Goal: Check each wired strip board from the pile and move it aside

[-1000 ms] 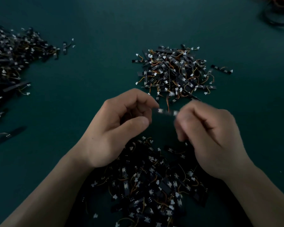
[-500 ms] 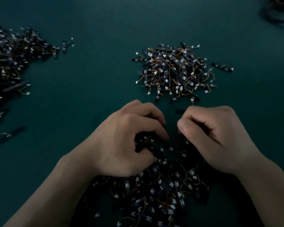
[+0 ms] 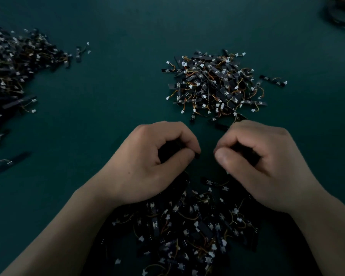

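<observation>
The near pile of wired strip boards [image 3: 187,226], black strips with white connectors and orange wires, lies under my wrists. My left hand [image 3: 147,162] hovers over its far edge with fingers curled, and thumb and forefinger pinch the dark end of a strip board [image 3: 197,155]. My right hand [image 3: 257,162] is beside it, fingers curled and thumb pressed to the forefinger. Whether it holds anything is hidden in shadow. A second pile of boards [image 3: 215,86] lies just beyond both hands, and a single strip [image 3: 221,126] rests by my right forefinger.
A large third heap of boards [image 3: 12,76] spreads along the left edge, with loose strips [image 3: 12,162] near it. The dark green table [image 3: 108,96] is bare between the heaps. A dark coil [image 3: 341,10] sits at the far right corner.
One second ago both hands held a strip up between them. They then dropped onto the near pile, leaving a strip beyond. Now they have lifted slightly, the left pinching a board.
</observation>
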Demonstrator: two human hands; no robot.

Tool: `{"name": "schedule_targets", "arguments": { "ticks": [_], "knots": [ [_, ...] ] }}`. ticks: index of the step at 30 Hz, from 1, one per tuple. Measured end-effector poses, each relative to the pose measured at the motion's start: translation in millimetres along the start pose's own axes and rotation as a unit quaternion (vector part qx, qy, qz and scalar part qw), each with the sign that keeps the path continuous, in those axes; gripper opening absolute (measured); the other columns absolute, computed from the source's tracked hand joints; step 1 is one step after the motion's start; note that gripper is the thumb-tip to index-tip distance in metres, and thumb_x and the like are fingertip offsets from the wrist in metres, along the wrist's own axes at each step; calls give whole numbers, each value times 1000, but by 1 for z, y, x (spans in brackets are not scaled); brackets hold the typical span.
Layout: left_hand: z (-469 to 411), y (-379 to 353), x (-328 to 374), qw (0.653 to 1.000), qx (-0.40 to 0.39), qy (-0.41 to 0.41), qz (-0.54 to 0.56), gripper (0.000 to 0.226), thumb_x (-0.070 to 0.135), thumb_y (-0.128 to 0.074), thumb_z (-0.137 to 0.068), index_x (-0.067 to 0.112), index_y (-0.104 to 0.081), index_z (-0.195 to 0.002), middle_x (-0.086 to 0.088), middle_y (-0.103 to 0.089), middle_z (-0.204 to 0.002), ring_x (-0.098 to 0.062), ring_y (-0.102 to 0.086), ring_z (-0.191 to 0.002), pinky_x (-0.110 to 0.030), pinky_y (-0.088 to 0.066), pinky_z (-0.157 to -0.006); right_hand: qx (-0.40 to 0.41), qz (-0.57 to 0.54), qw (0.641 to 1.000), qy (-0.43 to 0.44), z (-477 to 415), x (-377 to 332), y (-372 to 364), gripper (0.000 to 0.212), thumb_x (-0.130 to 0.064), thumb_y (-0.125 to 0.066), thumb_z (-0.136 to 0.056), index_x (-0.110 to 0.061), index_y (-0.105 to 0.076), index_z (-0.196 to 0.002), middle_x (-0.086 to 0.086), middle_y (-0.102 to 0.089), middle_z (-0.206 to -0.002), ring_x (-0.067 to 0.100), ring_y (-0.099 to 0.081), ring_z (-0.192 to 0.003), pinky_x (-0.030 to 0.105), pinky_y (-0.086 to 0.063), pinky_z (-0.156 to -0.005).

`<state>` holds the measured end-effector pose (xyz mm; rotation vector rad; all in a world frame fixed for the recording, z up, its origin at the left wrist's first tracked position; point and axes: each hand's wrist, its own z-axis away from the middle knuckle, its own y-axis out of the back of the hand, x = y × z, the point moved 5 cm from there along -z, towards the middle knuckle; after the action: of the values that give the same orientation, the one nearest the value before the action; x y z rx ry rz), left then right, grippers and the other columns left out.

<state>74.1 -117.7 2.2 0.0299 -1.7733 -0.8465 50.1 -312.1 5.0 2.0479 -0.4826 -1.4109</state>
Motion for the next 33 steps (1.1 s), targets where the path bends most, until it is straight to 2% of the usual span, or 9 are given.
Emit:
{"name": "schedule_targets", "arguments": {
  "ticks": [3, 12, 15, 17, 19, 21, 24, 28, 33],
  "knots": [
    [0, 1, 0, 999, 12, -1, 38, 11, 15, -73, -93, 26, -75, -96, 23, -69, -81, 1, -66, -74, -4, -44, -67, -32, 17, 999, 17, 1, -5, -6, 20, -46, -65, -92, -27, -72, -89, -20, -62, -78, 11, -62, -74, 28, -47, -62],
    [1, 0, -3, 997, 20, 15, 79, 19, 33, -86, -81, 31, -76, -97, 19, -77, -91, -2, -74, -86, -8, -51, -77, -30, 1, 1000, 4, 1, -4, -9, 12, -39, -61, -96, -32, -71, -92, -15, -66, -77, 11, -65, -68, 27, -47, -56],
    [0, 3, -6, 998, 49, 17, 35, 18, 36, -84, -86, 32, -75, -100, 10, -75, -91, -13, -72, -83, -18, -53, -71, 14, -17, 1000, -7, 2, -4, -6, 12, -34, -59, -97, -30, -68, -89, -6, -64, -68, 15, -61, -59, 29, -43, -50],
    [-1, 4, -7, 997, 73, 16, 24, 8, 26, -78, -90, 30, -73, -96, 3, -69, -85, -20, -65, -73, -30, -51, -64, 45, -33, 998, -14, 2, -3, -3, 11, -29, -59, -100, -26, -66, -91, -4, -65, -68, 16, -60, -57, 26, -43, -47],
    [-1, 5, -7, 996, 79, 9, 36, 11, 17, -75, -92, 27, -72, -93, 2, -65, -78, -17, -58, -65, -23, -47, -59, 56, -38, 998, -15, 2, -4, -3, 11, -25, -59, -101, -24, -65, -92, -4, -65, -70, 16, -60, -57, 22, -42, -47],
    [0, 3, -5, 997, 55, 11, 62, 11, 16, -73, -93, 26, -72, -96, 1, -65, -74, -12, -55, -59, -18, -42, -56, 49, -29, 998, -14, 2, -4, -5, 11, -28, -58, -101, -25, -65, -94, -3, -65, -70, 17, -60, -57, 26, -43, -47],
    [2, 0, -4, 993, 14, 16, 115, 3, 25, -68, -97, 23, -70, -97, -2, -65, -72, -8, -53, -56, -18, -42, -54, 46, -8, 999, -7, 2, -3, -7, 11, -33, -57, -102, -28, -66, -97, -3, -65, -68, 18, -61, -56, 33, -44, -48],
    [0, 2, -6, 995, 46, 12, 89, 13, 32, -67, -99, 23, -70, -90, 1, -70, -72, -4, -58, -58, -15, -44, -57, 51, 35, 998, 21, 1, -7, -7, 15, -32, -59, -103, -23, -71, -99, -11, -66, -78, 14, -62, -65, 28, -45, -56],
    [0, 3, -5, 995, 74, -12, 64, 8, 28, -69, -99, 23, -76, -96, 4, -73, -81, -17, -67, -69, -23, -52, -59, 31, -25, 999, -37, 1, -3, -10, 27, -41, -52, -103, -27, -69, -88, -6, -62, -63, 14, -59, -53, 24, -40, -45]
  ]
}}
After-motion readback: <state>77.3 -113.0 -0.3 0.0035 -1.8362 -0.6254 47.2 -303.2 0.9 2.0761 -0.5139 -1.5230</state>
